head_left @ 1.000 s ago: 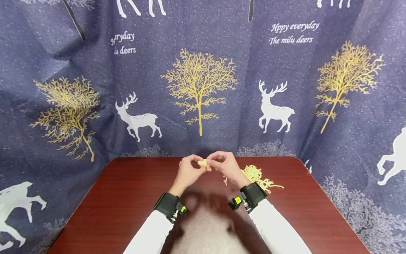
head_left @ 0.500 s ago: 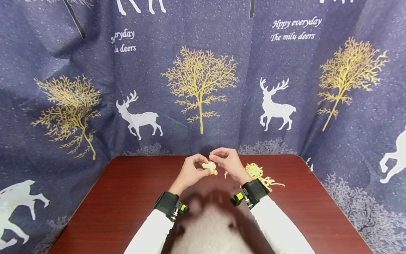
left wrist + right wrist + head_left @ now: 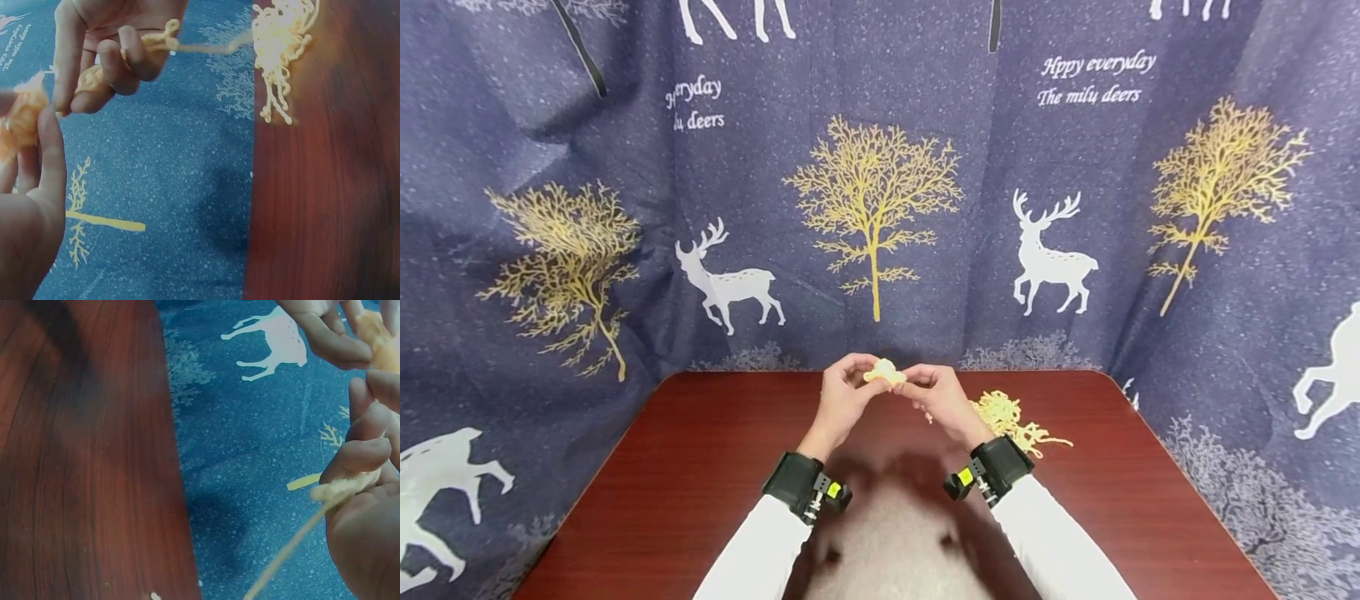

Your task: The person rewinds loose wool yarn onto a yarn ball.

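Observation:
Over the far part of the table, my left hand (image 3: pixel 841 400) pinches a small, bunched pale yellow yarn piece (image 3: pixel 884 372) between thumb and fingers. In the left wrist view this yarn piece (image 3: pixel 25 119) looks looped and fuzzy. My right hand (image 3: pixel 942 398) is at its right side, thumb and forefinger tips right by the piece. The right hand's other fingers curl round yellow yarn (image 3: pixel 350 486). From that hand a single strand (image 3: pixel 206 48) runs to a loose yarn heap (image 3: pixel 281 37) on the table. Fingers partly hide the piece in both wrist views.
The reddish-brown wooden table (image 3: pixel 700 467) ends at a dark blue curtain (image 3: pixel 910 333) printed with deer and trees. The loose yarn heap (image 3: pixel 1000 410) lies right of the right hand, partly behind the wrist. Dark straps with small cameras (image 3: pixel 1000 467) sit on both wrists.
Half a second ago the right hand was raised off the piece, drawing a strand up; it has come back down beside it. The left hand has tilted the piece up and slightly left.

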Tool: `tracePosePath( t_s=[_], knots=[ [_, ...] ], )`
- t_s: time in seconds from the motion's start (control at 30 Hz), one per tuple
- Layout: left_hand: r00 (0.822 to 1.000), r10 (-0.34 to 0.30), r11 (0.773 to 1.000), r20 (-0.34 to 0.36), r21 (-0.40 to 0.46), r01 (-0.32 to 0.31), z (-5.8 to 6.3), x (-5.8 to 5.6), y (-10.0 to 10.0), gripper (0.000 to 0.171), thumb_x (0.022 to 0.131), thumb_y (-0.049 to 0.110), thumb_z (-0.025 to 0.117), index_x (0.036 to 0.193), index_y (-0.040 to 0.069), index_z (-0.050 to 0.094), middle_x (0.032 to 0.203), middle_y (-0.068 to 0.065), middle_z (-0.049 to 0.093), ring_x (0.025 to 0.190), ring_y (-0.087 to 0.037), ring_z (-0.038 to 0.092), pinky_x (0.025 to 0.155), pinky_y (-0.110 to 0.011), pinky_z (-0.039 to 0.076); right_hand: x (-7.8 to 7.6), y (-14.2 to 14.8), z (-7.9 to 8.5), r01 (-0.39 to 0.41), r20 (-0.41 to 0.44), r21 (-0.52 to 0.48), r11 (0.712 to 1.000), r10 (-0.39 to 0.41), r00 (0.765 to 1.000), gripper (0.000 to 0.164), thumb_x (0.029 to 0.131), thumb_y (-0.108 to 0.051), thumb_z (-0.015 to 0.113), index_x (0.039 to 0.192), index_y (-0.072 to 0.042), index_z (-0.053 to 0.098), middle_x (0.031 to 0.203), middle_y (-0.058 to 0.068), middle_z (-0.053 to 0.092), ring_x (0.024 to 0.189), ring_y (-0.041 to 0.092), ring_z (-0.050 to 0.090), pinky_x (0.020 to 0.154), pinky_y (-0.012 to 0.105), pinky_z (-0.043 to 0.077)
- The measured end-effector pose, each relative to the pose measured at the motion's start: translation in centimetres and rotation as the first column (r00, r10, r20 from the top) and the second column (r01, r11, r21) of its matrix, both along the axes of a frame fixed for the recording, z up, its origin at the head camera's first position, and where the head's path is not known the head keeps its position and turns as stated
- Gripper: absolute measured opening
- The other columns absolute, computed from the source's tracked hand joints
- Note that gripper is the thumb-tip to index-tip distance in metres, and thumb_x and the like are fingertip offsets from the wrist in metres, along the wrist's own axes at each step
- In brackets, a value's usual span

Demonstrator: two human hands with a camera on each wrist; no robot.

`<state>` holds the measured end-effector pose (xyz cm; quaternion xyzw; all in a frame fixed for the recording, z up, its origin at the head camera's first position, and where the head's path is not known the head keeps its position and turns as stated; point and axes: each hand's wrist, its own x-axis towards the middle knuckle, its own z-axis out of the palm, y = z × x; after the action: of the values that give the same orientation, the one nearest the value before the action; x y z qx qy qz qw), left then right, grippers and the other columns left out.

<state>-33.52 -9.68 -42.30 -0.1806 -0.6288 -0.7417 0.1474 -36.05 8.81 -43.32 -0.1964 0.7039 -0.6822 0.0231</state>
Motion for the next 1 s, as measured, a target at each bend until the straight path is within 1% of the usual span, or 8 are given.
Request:
tracePosePath(
  t_s=[0.23,0.4,0.5,0.6,0.7,0.8,0.87,1.0],
  knots=[
    [0.982,0.177,0.984,0.071,-0.03,-0.176,0.0,-0.1,0.2,0.033,0.078,-0.01,0.079,0.108,-0.012,0.065,0.102,-0.021,0.069,0.078,-0.007,0.065,0.068,-0.016,0.053,0.4,-0.4,-0.3,-0.01,-0.037,0.098,0.995,0.014,0.999,0.017,0.091,-0.003,0.074,0.103,0.009,0.071,0.086,0.005,0.073,0.058,0.011,0.051,0.052,0.02,0.045],
    [0.968,0.246,0.965,0.038,-0.1,-0.242,1.0,1.1,0.3,0.029,0.079,-0.011,0.077,0.105,-0.016,0.065,0.101,-0.03,0.069,0.077,-0.013,0.066,0.067,-0.014,0.053,0.6,-0.5,-0.3,-0.014,-0.042,0.11,0.994,0.019,0.999,0.018,0.091,-0.001,0.073,0.104,0.011,0.07,0.085,0.004,0.072,0.059,0.012,0.051,0.051,0.02,0.046],
    [0.969,0.245,0.96,0.002,-0.136,-0.243,2.0,2.3,0.4,0.026,0.08,-0.012,0.076,0.103,-0.017,0.065,0.1,-0.031,0.069,0.081,-0.024,0.069,0.07,-0.015,0.056,0.8,-0.5,-0.2,-0.009,-0.064,0.108,0.994,0.016,0.998,0.02,0.09,-0.003,0.075,0.104,0.01,0.071,0.083,0.002,0.073,0.059,0.011,0.052,0.052,0.021,0.047],
    [0.969,0.241,0.952,-0.045,-0.182,-0.245,2.1,2.6,0.3,0.026,0.081,-0.011,0.077,0.104,-0.016,0.066,0.1,-0.03,0.069,0.086,-0.034,0.07,0.073,-0.02,0.059,0.7,-0.4,0.0,-0.014,-0.102,0.096,0.995,0.024,0.995,0.018,0.089,-0.006,0.077,0.101,0.007,0.073,0.083,0.006,0.073,0.059,0.009,0.053,0.052,0.021,0.047],
    [0.969,0.233,0.94,-0.086,-0.235,-0.247,0.9,1.8,0.2,0.027,0.08,-0.009,0.079,0.104,-0.013,0.068,0.1,-0.026,0.071,0.089,-0.038,0.07,0.076,-0.031,0.062,0.5,-0.2,0.3,-0.021,-0.129,0.077,0.997,0.031,0.991,0.016,0.088,-0.007,0.078,0.099,0.004,0.075,0.085,0.012,0.073,0.059,0.01,0.053,0.051,0.022,0.047],
    [0.972,0.21,0.926,-0.111,-0.298,-0.234,-0.5,0.8,0.0,0.028,0.077,-0.008,0.082,0.103,-0.008,0.071,0.097,-0.022,0.073,0.087,-0.035,0.071,0.076,-0.041,0.063,0.4,-0.1,0.9,-0.007,-0.129,0.076,0.997,0.017,0.992,0.014,0.089,-0.008,0.078,0.099,0.002,0.076,0.081,0.01,0.072,0.058,0.014,0.052,0.047,0.022,0.043],
    [0.979,0.175,0.922,-0.1,-0.333,-0.199,-1.1,0.2,-0.3,0.028,0.075,-0.007,0.083,0.101,-0.005,0.072,0.094,-0.018,0.074,0.084,-0.031,0.072,0.075,-0.044,0.063,0.4,0.1,1.3,0.002,-0.127,0.079,0.997,0.008,0.992,0.014,0.089,-0.007,0.077,0.1,0.002,0.075,0.076,0.006,0.069,0.057,0.016,0.051,0.044,0.022,0.039],
    [0.996,0.06,0.919,-0.059,-0.386,-0.078,-1.1,0.0,-0.8,0.028,0.074,-0.007,0.083,0.101,-0.005,0.073,0.094,-0.018,0.074,0.082,-0.028,0.072,0.076,-0.041,0.062,0.6,0.3,2.3,0.004,-0.135,0.074,0.997,0.006,0.991,0.016,0.091,-0.007,0.075,0.102,0.005,0.073,0.068,-0.003,0.063,0.057,0.014,0.05,0.043,0.02,0.037]
  ],
)
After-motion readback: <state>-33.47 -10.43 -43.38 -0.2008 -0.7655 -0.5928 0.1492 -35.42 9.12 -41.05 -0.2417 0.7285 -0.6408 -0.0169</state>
